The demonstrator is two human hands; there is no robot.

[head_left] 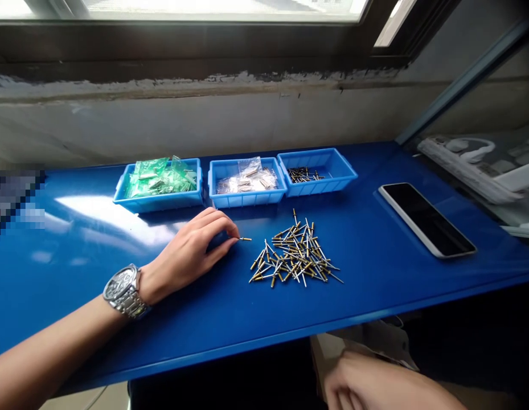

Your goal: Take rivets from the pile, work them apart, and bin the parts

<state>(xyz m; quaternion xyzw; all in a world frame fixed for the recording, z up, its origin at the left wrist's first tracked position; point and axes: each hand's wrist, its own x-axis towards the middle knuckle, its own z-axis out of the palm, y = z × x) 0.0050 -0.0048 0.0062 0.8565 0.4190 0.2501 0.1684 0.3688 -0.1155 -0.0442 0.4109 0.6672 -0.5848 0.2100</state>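
My left hand [191, 253], with a metal watch [124, 291] on the wrist, rests on the blue table [76, 273]. Its fingertips pinch a single small gold-headed rivet [245, 239] that lies against the table top. Just right of it sits a loose pile of several similar rivets [295, 253]. My right hand [375, 384] is low, below the table's front edge, its fingers curled; I cannot tell whether it holds anything.
Three blue bins stand at the back: the left bin [162, 199] holds green bags, the middle bin [247, 196] clear bags of parts, the right bin [324, 165] loose rivets. A black phone [426, 219] lies at the right. Wall and window behind.
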